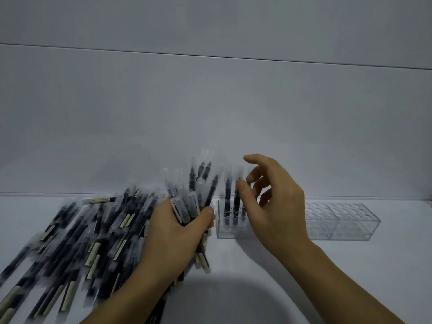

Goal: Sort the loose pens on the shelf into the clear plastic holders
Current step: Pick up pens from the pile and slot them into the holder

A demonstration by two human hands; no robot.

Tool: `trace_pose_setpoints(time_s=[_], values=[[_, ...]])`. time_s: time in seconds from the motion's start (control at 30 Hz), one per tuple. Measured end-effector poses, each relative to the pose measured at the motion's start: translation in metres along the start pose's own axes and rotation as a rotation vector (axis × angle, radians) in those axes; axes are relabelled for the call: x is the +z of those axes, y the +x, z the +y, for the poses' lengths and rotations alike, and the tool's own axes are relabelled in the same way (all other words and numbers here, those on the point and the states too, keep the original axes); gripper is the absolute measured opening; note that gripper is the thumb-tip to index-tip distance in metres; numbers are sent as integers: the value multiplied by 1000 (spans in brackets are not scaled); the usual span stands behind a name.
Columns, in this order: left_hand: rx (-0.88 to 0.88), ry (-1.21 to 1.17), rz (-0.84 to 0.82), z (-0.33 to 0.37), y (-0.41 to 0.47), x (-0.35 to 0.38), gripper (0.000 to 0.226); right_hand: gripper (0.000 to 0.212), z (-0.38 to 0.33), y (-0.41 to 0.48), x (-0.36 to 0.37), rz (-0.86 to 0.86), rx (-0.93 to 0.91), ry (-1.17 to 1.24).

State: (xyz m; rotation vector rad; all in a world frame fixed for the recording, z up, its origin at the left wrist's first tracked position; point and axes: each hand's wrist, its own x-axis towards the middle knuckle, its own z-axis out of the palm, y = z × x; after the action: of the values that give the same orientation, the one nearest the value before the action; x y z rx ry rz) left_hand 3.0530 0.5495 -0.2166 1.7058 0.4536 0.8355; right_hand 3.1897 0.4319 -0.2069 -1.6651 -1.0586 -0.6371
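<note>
A large pile of loose black pens (81, 230) with clear caps lies across the left of the white shelf. My left hand (173, 237) grips a bundle of pens (198, 188), their capped tips fanning upward. Just to its right stands a clear plastic holder (222, 230) with round holes. Two pens (228, 199) stand upright in it. My right hand (275, 206) hovers over that holder, with thumb and fingertips pinching a third upright pen (248, 183) that is mostly hidden behind the thumb.
More clear holders (346, 220) with rows of vacant holes continue the row to the right, along the back of the shelf (280, 288). A pale wall (210, 113) rises directly behind. My shadow falls on the shelf near the front edge.
</note>
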Motion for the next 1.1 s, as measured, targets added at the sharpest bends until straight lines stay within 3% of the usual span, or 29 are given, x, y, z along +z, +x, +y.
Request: trace_pose_setpoints(time_s=[0.17, 0.33, 0.5, 0.63, 0.83, 1.1], values=[[-8, -34, -44, 0, 0, 1, 11, 18, -18, -4, 2, -116, 208, 338], [-4, -60, -109, 3, -1, 2, 10, 11, -19, -4, 6, -202, 338, 453], [-4, -86, -114, 5, -1, 2, 18, 6, -22, -1, 3, -194, 379, 594], [-6, -108, -42, 6, 0, -1, 10, 8, -25, 4, -3, -118, 421, 667], [-8, -57, 22, 0, 3, -5, 21, 30, -20, 16, -18, 110, 390, 542], [98, -184, 51, 7, 2, -3, 16, 36, -4, 25, -31, 234, 243, 290]])
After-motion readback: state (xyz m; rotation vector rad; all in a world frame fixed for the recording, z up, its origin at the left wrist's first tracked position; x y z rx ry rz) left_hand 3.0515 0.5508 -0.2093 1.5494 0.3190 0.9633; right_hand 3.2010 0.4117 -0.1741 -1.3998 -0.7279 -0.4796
